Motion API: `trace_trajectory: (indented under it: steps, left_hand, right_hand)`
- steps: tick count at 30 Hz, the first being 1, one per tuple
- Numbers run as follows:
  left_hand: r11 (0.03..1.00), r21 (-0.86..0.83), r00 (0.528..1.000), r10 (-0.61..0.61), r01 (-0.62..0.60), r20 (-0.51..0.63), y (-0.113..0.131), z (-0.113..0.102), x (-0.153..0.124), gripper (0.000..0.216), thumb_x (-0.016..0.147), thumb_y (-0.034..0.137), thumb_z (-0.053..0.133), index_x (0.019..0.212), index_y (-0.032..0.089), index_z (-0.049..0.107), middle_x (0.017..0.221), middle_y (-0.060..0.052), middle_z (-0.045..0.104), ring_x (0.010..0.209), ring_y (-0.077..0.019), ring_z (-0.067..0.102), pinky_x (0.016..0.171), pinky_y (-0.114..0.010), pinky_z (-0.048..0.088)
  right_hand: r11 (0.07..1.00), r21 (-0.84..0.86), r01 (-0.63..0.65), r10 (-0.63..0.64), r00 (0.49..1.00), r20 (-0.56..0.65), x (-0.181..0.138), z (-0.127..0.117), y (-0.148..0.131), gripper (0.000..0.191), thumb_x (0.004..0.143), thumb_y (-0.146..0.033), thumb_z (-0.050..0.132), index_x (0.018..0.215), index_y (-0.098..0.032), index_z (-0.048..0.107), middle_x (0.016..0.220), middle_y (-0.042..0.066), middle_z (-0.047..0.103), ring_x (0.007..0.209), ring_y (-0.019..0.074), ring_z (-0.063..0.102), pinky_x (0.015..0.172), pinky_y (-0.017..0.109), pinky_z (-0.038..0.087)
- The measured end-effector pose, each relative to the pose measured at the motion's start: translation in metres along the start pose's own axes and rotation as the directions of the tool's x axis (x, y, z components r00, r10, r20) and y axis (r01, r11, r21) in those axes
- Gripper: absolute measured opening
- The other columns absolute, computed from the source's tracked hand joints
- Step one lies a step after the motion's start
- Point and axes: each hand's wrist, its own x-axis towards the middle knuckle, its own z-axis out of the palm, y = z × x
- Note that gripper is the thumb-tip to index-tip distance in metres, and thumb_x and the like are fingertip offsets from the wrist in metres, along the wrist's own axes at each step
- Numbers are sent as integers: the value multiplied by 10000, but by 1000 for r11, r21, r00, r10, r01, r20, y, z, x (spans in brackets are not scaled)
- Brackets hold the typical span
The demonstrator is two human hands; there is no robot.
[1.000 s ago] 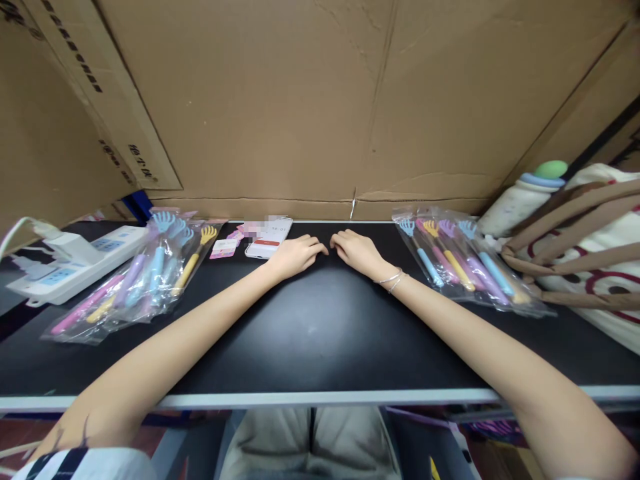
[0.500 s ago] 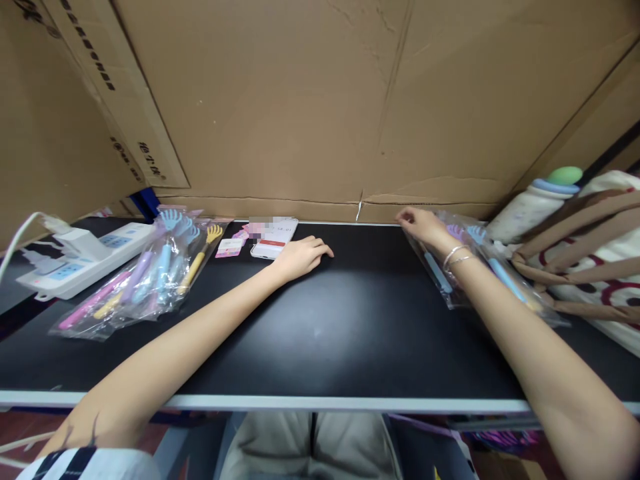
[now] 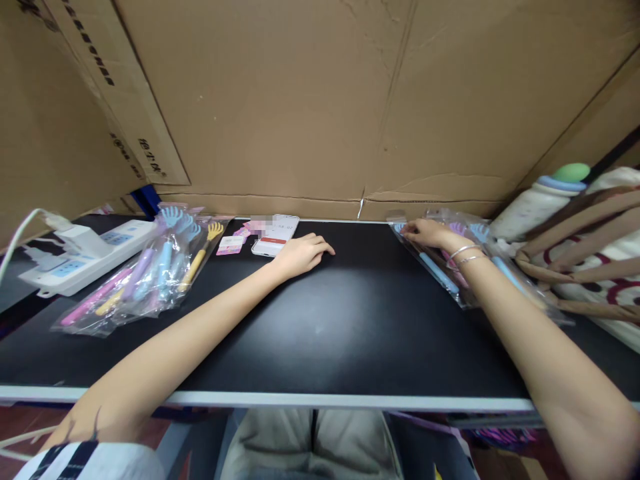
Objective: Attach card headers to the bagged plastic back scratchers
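My left hand (image 3: pixel 299 254) lies palm down on the black table (image 3: pixel 320 320), fingers loosely curled and empty, just right of a white phone (image 3: pixel 275 235). My right hand (image 3: pixel 426 233), with bracelets at the wrist, rests on the far end of a pile of clear bags holding pastel back-scratchers (image 3: pixel 453 267) at the right. Its fingers are bent onto the top bag; whether they grip it is unclear. A second pile of the same clear bags (image 3: pixel 145 273) lies at the left.
A white power strip (image 3: pixel 75 257) with a plugged-in charger sits at the far left. Small pink cards (image 3: pixel 230 245) lie beside the phone. A bottle with a green cap (image 3: pixel 540 197) and a cream tote bag (image 3: pixel 600 253) stand at the right. Cardboard (image 3: pixel 320 100) walls the back.
My right hand left the table's middle, swung right to the bags' far end, then drew slightly back onto them. My left hand stayed in place.
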Motion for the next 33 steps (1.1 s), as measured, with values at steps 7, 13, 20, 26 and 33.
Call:
trace_trajectory:
  steps: [7,13,20,26,33]
  left_hand:
    - [1000,4,1000,-19,19,8,0,0,0,343,896,109,401,1102,228,648,1046,-21,674,1003,-161,588,836,-277,509]
    - [1000,22,1000,-2,2,14,-1,2,0,348,893,112,407,1120,219,648,1048,-33,677,987,-170,585,845,-289,503]
    - [995,9,995,-102,102,-21,-3,3,-1,311,900,155,412,1059,201,675,1026,-51,682,956,-185,585,807,-301,505]
    - [986,-31,986,-167,166,-13,-3,2,-2,314,896,166,415,1051,208,684,1014,-44,684,962,-193,587,806,-308,503]
    - [991,-59,992,-124,124,-5,-4,2,-2,334,896,163,411,1133,198,643,1072,-55,683,989,-189,593,852,-328,514]
  right_hand:
    - [946,163,280,-307,935,176,-7,6,-54,214,810,-211,556,951,-170,712,996,81,728,891,208,666,852,323,487]
    - [865,226,448,-484,864,140,-27,11,-101,258,827,-256,561,1018,-181,717,1040,82,694,937,211,645,873,339,488]
    - [839,231,492,-511,859,25,-41,33,-133,290,842,-197,552,1098,-163,684,1013,98,627,902,188,631,856,322,488]
    - [908,160,388,-392,920,-3,-52,45,-146,331,876,-316,528,1159,-187,643,1112,100,593,894,184,618,796,298,477]
    - [943,150,298,-275,949,-155,-64,53,-159,335,809,-421,598,1059,-198,603,1069,82,615,974,222,592,736,301,466]
